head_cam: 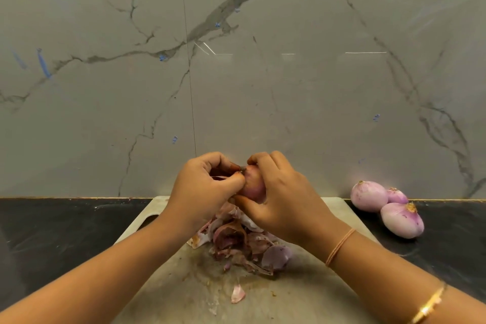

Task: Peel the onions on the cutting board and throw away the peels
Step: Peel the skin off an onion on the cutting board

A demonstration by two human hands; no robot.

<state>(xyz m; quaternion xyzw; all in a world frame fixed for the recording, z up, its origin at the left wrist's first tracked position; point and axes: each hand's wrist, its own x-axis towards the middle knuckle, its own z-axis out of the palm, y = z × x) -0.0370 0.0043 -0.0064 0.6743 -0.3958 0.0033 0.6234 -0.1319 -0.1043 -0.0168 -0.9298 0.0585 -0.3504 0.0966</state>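
Marble wall (263,60), counter (65,231), one cutting board (302,297), one peel pile (244,247), three peeled onions (399,218), your right hand (284,200) gripping fourth onion (253,187), left hand (202,189) pinching its skin

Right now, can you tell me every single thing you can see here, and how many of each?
Counter: one, black, across the lower view.
Wall: one, grey with dark veins, behind the counter.
Cutting board: one, pale and stained, on the counter.
Held onion: one, pinkish purple, above the cutting board.
Peeled onions: three, pale purple, together on the counter, right of the board.
Peels: one pile, purple and brown, mid-board; one loose pink piece nearer the person.
Wrist band: one, peach, right wrist.
Bangle: one, gold, right forearm.
Left hand: one, fingers pinching the held onion's top.
Right hand: one, curled round the held onion.
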